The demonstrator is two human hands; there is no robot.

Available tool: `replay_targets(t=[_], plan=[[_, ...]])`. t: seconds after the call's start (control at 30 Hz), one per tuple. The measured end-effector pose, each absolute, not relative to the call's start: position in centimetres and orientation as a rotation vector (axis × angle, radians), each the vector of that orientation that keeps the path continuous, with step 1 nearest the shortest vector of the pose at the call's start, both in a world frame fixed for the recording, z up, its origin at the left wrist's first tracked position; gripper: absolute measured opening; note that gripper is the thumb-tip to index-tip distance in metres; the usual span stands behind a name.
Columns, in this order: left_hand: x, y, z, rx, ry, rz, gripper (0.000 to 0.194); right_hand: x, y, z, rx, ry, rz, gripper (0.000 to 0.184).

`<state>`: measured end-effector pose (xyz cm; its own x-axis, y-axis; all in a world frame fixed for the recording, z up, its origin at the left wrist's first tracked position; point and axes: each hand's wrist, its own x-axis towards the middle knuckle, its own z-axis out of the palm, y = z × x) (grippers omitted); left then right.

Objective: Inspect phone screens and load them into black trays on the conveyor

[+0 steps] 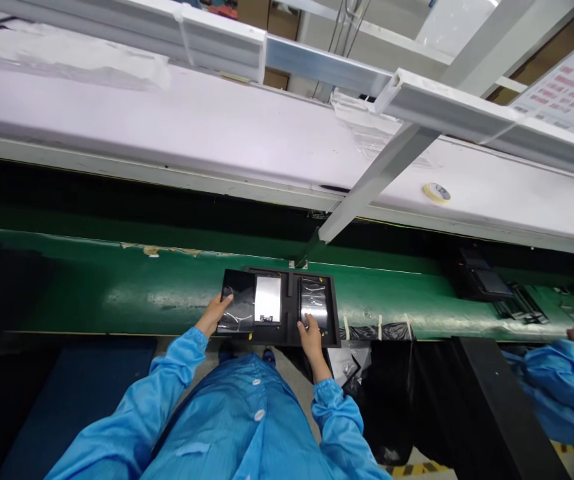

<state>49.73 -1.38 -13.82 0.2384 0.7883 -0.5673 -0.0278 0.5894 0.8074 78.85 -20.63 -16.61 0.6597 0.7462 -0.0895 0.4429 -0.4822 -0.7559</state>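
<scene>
left hand (215,311) gripping dark panel (237,301), right hand (311,332) flat on tray (335,313)

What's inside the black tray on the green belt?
The black tray shows a white panel in the middle and a glossy panel under the right hand. The left hand holds a dark sheet covering the left slot.

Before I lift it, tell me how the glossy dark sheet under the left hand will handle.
The glossy dark sheet looks thin and shiny, so it is probably light and slippery. Rippled reflections suggest it may flex rather than stay stiff. The left hand grips only one edge, over the black tray, so the free end may sag.
</scene>
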Motion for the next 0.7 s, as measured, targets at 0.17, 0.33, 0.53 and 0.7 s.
replay_targets(t=[0.17, 0.33, 0.53, 0.7], plan=[[53.1, -0.8, -15.7, 0.762, 1.186, 0.646, 0.047, 77.8, -23.3, -17.8, -2.104, -0.729, 0.707, 0.046], [59.4, -2.0, -17.8, 0.825, 1.157, 0.622, 0.036, 76.1, -25.7, -18.4, -2.095, -0.770, 0.793, 0.047], [62.6, -1.5, -19.8, 0.897, 1.233, 0.567, 0.023, 75.8, -29.2, -18.7, -2.071, -0.801, 0.796, 0.041], [62.4, -1.9, -20.3, 1.010, 1.386, 0.556, 0.026, 76.5, -28.4, -18.1, -2.109, -0.869, 0.778, 0.038]])
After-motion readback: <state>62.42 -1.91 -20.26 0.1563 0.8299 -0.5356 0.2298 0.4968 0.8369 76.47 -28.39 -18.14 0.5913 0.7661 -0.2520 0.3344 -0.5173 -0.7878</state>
